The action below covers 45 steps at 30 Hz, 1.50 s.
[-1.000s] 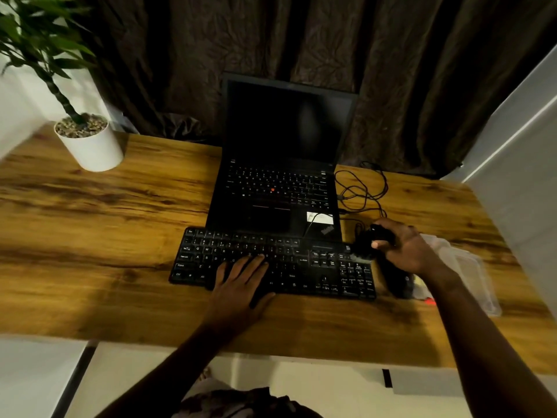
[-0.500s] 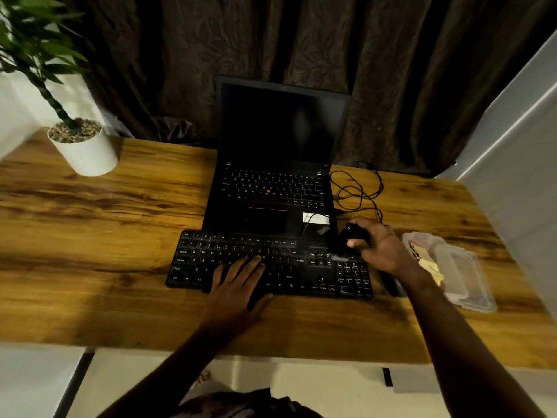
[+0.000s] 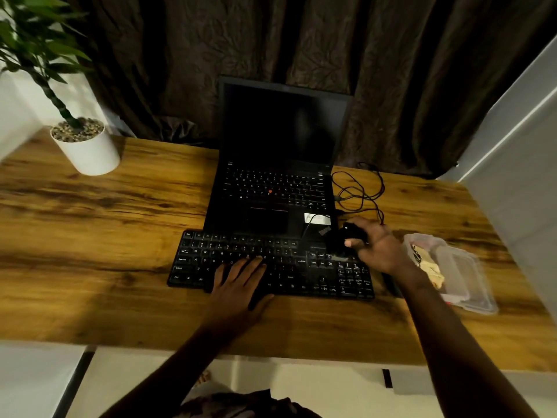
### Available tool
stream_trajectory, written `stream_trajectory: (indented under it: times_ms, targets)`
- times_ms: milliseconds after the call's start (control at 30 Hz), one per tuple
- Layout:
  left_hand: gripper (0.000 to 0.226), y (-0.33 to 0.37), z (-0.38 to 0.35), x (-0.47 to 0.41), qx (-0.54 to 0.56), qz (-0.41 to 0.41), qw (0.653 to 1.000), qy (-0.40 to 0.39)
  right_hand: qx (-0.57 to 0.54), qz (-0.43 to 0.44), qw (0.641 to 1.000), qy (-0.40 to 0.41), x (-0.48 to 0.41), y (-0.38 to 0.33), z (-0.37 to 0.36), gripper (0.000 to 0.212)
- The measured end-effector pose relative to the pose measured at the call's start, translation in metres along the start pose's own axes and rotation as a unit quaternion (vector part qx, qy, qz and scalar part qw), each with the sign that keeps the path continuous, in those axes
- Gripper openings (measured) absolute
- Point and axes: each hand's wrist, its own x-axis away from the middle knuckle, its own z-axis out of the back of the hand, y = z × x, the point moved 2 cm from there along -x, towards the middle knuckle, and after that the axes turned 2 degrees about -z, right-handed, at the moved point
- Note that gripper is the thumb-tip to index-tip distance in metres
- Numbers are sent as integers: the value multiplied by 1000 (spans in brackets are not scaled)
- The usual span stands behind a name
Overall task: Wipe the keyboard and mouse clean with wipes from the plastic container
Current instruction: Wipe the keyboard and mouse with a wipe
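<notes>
A black keyboard [image 3: 211,254] lies on the wooden desk in front of the laptop. My left hand [image 3: 239,280] rests flat on its lower middle keys, fingers straight. My right hand [image 3: 378,248] grips a black mouse [image 3: 342,239] and holds it lifted over the keyboard's upper right corner. The mouse's thin cable runs back toward the laptop. A clear plastic container [image 3: 458,273] with pale wipes inside sits to the right of my right hand. No wipe shows in either hand.
An open black laptop [image 3: 280,164] with a dark screen stands behind the keyboard. Loops of black cable [image 3: 361,188] lie right of it. A white potted plant [image 3: 87,146] stands at the far left. A dark curtain hangs behind the wooden desk [image 3: 90,236].
My right hand has lifted the mouse and carried it left, from beside the keyboard to above its upper right corner. The container has come into view. My left hand stays put.
</notes>
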Motion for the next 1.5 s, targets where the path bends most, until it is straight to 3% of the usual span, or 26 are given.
stream_trajectory:
  times_ms: [300,667,1000,1267,1500]
  targets:
    - [66,1,3,0,-10,-3,1000,-2,38,-18,999,0,4,16,19,51]
    - [67,-1,0,-1,-15,0,1000,-14,-20,19,1000,-10,0,-11,-8,42]
    - [67,-2,-3,-1,-7,1,1000,-5,27,16,999,-5,2,-9,-1,43]
    - [67,-3,-4,0,4,-7,1000,5,-9,85,996,-26,-5,-35,-20,36]
    - [65,-2,-4,-1,3,-2,1000,2,33,8,999,-8,-1,-7,-1,45]
